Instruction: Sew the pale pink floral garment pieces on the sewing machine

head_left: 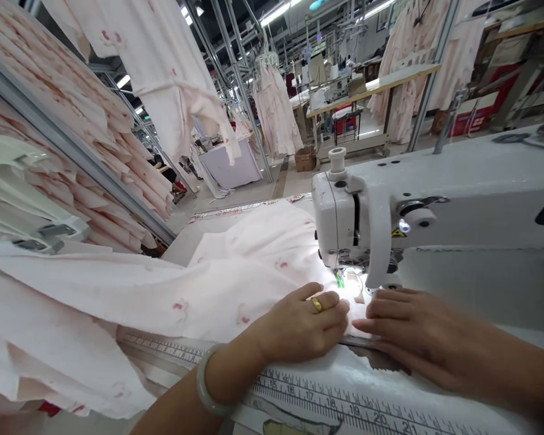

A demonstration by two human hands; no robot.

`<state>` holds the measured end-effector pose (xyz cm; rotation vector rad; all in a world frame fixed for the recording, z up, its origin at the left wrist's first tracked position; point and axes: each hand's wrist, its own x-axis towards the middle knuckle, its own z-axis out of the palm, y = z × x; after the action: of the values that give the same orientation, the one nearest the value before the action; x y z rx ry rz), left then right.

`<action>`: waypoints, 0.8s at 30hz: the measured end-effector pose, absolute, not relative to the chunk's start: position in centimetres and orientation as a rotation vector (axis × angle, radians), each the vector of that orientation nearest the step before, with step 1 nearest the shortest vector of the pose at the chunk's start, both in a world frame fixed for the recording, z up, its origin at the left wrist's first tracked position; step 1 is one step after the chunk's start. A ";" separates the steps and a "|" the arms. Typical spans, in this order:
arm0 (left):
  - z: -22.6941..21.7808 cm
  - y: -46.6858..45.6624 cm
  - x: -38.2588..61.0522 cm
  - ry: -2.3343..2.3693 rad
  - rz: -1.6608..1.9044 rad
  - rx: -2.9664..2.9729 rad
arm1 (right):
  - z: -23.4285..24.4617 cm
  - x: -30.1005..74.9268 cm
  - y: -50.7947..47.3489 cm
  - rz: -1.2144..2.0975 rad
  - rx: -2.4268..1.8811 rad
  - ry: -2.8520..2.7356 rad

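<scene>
Pale pink printed fabric lies across the bed of a white sewing machine and trails off to the left. Its edge runs under the lit presser foot, which has a green part. Close in front of the foot, my left hand, wearing a gold ring, presses the fabric with curled fingers. Just right of the foot, my right hand has its fingers bunched at the fabric's near edge. The thumb side faces the needle area; the fingertips partly hide what they pinch. A pale bangle circles my left wrist.
A printed measuring tape runs along the table's front. Pale green clip hangers hang at the left, near racks of pink garments. Metal poles and a wooden-edged worktable stand behind, with a cardboard box on the floor.
</scene>
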<state>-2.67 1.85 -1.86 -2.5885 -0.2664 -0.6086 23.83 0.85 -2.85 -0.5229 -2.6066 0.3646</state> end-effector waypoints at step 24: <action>-3.4 1.5 -1.9 -0.699 -0.800 -2.745 | -3.2 23.3 -0.3 0.722 -0.650 -2.674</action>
<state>-1.87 1.49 -3.41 -2.7451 -0.6990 -0.7997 23.35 -0.35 -3.15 -0.6496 -2.6736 0.7217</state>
